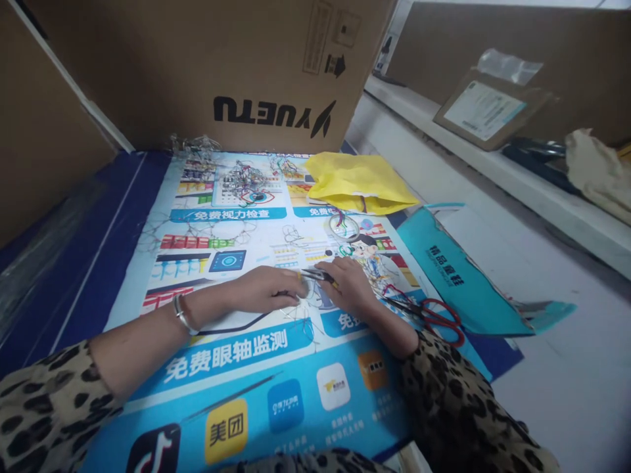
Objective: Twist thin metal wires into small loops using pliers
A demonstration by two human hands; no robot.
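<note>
Over the middle of a printed poster sheet, my right hand (348, 286) is wrapped round a pair of pliers (315, 274), whose jaws point left. Facing it, my left hand (269, 289) has its fingers pinched on thin wire (306, 322); strands trail below the fingertips onto the poster. The plier tips come close to the left fingers, and whether they touch the wire I cannot tell. To the right of my right forearm lie red-handled scissors (438, 322), blades toward the hands.
Tangled wire pieces (241, 177) lie at the back left. A yellow bag (362, 184) and a wire spool (344, 226) are behind my right hand. A torn teal box (456, 276) lies at right. A large cardboard box (207, 72) stands at the back, beside a white ledge (419, 105).
</note>
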